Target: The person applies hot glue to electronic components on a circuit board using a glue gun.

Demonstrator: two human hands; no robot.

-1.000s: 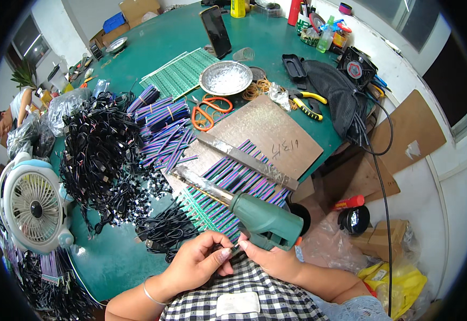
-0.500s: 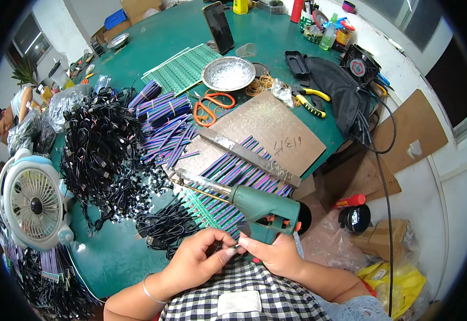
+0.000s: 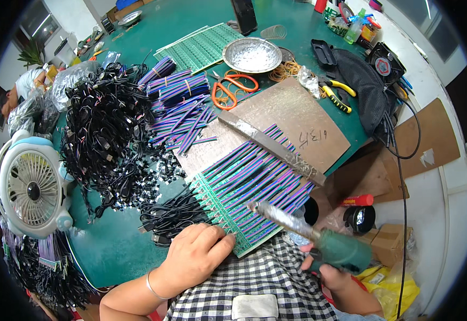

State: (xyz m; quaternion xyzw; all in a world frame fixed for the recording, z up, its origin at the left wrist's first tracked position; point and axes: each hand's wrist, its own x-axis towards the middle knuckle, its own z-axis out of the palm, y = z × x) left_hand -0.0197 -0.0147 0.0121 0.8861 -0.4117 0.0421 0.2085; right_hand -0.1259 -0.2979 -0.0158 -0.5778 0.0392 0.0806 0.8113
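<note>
- Fingers point(image 3: 220, 248) of the left hand point(image 3: 191, 257) bent and close together, tips at the near corner of a flat green circuit-board panel point(image 3: 208, 200); cannot tell whether pinching it or only pressing.
- Right hand point(image 3: 334, 279) closed around the handle of a green plastic pistol-shaped soldering tool point(image 3: 346, 250) with a long silver metal barrel point(image 3: 287, 222), blurred.
- Barrel aimed up and to the left, tip over the wires; cannot tell whether touching.
- Panel lying slantwise just ahead of the left hand, and ahead and to the left of the right hand.
- Thin flat ribbon wires point(image 3: 244, 176) in purple, blue and black, laid side by side across the panel, running off toward the upper right under a long dull-grey metal bar point(image 3: 271, 147).
- Beneath the bar, a flat brown rectangular board point(image 3: 324, 125).
- Along the panel's near edge, a black-and-white checked cloth point(image 3: 249, 283), spread between the forearms.
- Close against the panel's left side, coiled black cables point(image 3: 174, 216), near the left fingers.
- Farther left, smooth green tabletop point(image 3: 102, 257) showing as far as a round white-and-blue plastic fan point(image 3: 32, 187).
- Right hand out past the panel's edge, well apart from the left.
</note>
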